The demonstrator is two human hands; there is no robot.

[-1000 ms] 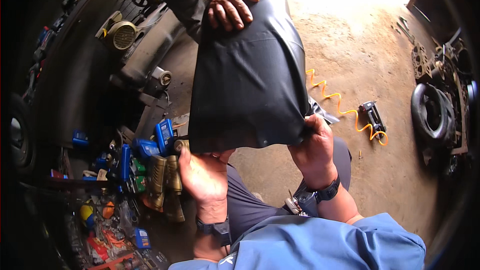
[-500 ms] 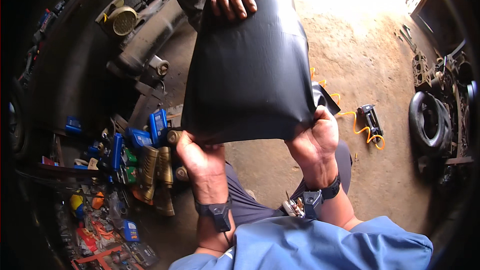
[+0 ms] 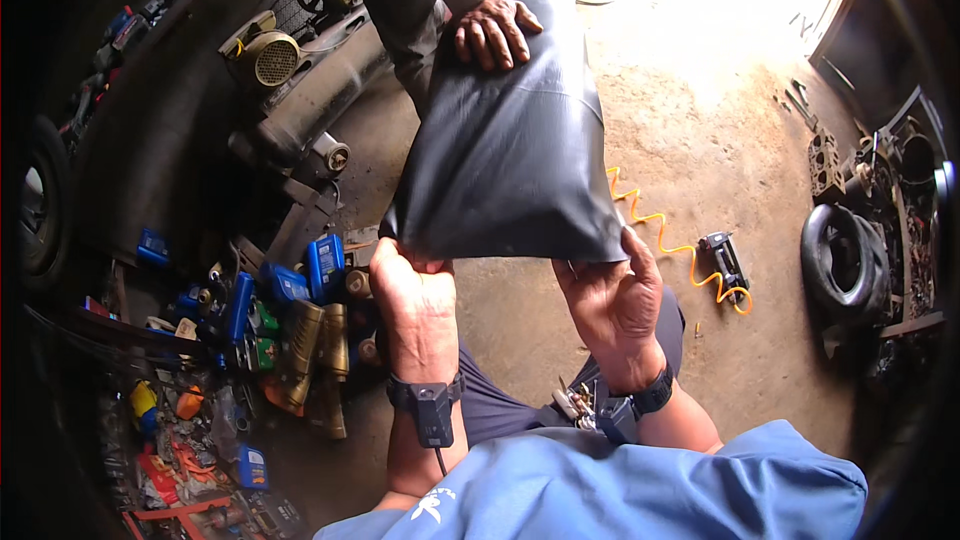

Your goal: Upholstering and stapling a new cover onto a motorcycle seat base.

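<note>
A sheet of black, leather-like material [image 3: 505,180] stretches away from me, creased diagonally across its middle. My left hand [image 3: 410,290], palm up, grips its near left corner with the fingertips tucked under the edge. At the near right corner my right hand [image 3: 615,305] holds the edge, thumb upright beside it and fingers partly hidden beneath. Another person's hand [image 3: 498,32], with a grey sleeve, rests palm down on the far part of the sheet. Dark straps with small boxes circle both my wrists.
An air compressor [image 3: 275,58] stands back left. Blue containers [image 3: 325,265], golden bottles [image 3: 300,350] and mixed clutter crowd the left. A black tool [image 3: 722,265] with a coiled orange hose [image 3: 650,220] lies on the floor [image 3: 760,160]. Inner tubes [image 3: 840,260] and metal parts sit at right.
The sheet's near edge has risen in the picture and creased more. My left hand has moved up and slightly right. The other person's hand appears further right.
</note>
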